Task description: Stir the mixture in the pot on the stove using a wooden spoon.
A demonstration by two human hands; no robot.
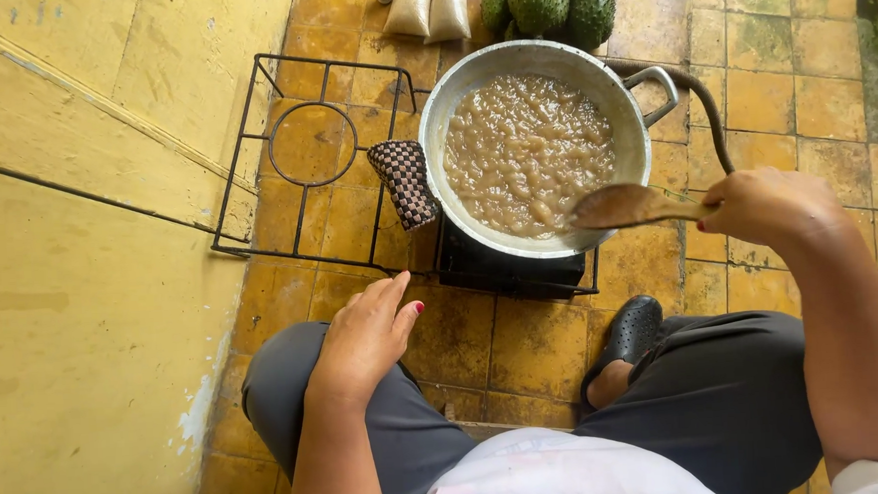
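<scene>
The right hand (767, 205) clenches a stiff, light spoon (629, 205) by its handle end – bowl over the pot (537, 152) rim – while the left hand (367, 336), fingers loose and empty, rests near the pot's stove (314, 153).

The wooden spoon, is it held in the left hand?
No. The right hand holds the wooden spoon over the pot, while the left hand rests on the knee.
</scene>
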